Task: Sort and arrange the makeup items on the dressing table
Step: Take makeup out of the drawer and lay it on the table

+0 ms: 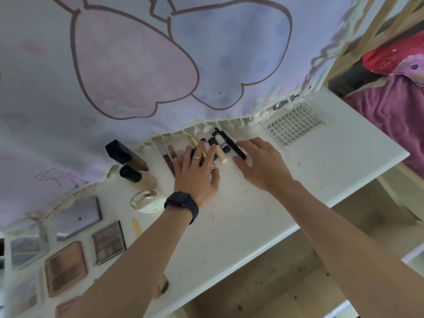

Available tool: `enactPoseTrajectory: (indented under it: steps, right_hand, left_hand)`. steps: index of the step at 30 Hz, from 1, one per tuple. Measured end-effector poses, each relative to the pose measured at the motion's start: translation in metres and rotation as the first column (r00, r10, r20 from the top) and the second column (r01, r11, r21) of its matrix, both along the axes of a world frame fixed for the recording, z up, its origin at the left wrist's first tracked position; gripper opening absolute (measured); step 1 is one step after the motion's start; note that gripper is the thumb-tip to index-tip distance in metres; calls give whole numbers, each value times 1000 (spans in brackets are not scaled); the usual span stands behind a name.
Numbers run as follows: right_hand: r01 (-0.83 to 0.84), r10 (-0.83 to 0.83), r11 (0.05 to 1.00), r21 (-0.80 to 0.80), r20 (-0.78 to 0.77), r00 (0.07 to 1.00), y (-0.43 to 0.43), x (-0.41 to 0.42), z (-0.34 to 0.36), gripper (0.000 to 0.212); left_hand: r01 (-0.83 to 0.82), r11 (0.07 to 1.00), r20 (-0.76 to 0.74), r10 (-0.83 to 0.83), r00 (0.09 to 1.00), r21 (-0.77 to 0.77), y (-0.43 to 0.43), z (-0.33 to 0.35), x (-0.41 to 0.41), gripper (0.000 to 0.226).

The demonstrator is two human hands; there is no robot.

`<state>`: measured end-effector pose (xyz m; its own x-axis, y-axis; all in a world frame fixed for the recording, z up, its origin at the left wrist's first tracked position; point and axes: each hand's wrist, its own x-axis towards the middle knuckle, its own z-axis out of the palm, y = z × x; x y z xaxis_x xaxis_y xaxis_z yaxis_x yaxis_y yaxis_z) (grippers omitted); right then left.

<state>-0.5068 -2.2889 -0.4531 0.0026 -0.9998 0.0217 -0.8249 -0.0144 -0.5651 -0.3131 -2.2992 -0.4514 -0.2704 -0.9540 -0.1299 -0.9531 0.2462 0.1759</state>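
Two bare hands work at the back of a white dressing table [263, 216]. Four flat palettes [66, 268] lie at its left end; two dark-capped foundation bottles [135, 176] stand behind. Roughly eight slim tubes and pencils [220, 143] sit side by side by the curtain; overlap hides the exact count. The left hand [195, 177] lies flat and spread, gripping nothing. The right hand [261, 166], fingers curled, nudges a black pencil [231, 143]. Pressing lightly and pushing ends level should square the row.
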Motion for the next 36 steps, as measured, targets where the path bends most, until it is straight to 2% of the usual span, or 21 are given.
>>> enactPoseTrajectory:
  steps: [3, 6, 10, 14, 18, 20, 22, 26, 28, 30, 32, 33, 34, 35, 36]
  right_hand:
    - [-52, 53, 999, 6, -60, 997, 3, -1, -3, 49]
    - [-42, 40, 999, -32, -73, 997, 2, -1, -4, 43]
    - [-40, 38, 999, -31, -65, 997, 2, 1, -2, 41]
    - [-28, 28, 1000, -5, -13, 1000, 14, -3, 1, 46]
    - [133, -121, 989, -59, 165, 979, 59, -9, 7, 43]
    - [261, -234, 959, -112, 213, 949, 98, -11, 5, 39]
    - [405, -374, 910, -85, 251, 893, 142, -15, 3, 36]
    - [670, -645, 742, 24, 298, 703, 236, -19, -3, 35]
    - [811, -785, 583, 46, 292, 547, 276, -16, -11, 38]
    - [891, -889, 404, 208, 321, 328, 306, -11, -21, 55]
    - [807, -917, 268, 526, 395, 47, 322, -6, -30, 89]
    - [699, -897, 250, 670, 432, -93, 326, -2, -37, 99]
    - [576, -859, 275, 770, 465, -213, 328, 3, -44, 103]
    - [473, -820, 322, 820, 491, -294, 328, 8, -52, 105]
    - [410, -785, 376, 831, 521, -336, 326, 12, -60, 103]
  left_hand:
    - [5, 1000, -7, -5, 1000, 0, 0, 0, -1, 62]
    - [9, 1000, -5, -9, 1000, 0, -1, 0, -2, 63]
    - [7, 1000, -14, -7, 1000, -2, -1, 4, -4, 62]
    - [50, 999, 37, -49, 998, -20, 2, 9, -5, 66]
    - [153, 987, -15, -154, 988, -50, 33, 12, -18, 70]
    - [223, 974, -64, -225, 972, -40, 60, 10, -28, 68]
    - [312, 950, -81, -311, 947, -7, 90, 4, -36, 66]
    - [456, 888, -73, -451, 889, 61, 134, -13, -37, 63]
    - [498, 866, -34, -497, 867, 48, 139, -21, -28, 63]
    - [531, 847, 13, -531, 847, 25, 139, -25, -18, 65]
    - [555, 832, 39, -555, 831, 3, 138, -27, -12, 66]
    - [557, 830, 38, -557, 830, -3, 138, -27, -11, 65]
    - [553, 833, 32, -552, 833, -7, 139, -27, -11, 65]
    - [546, 837, 26, -546, 837, -13, 139, -28, -11, 64]
    - [541, 841, 23, -540, 841, -18, 140, -28, -12, 64]
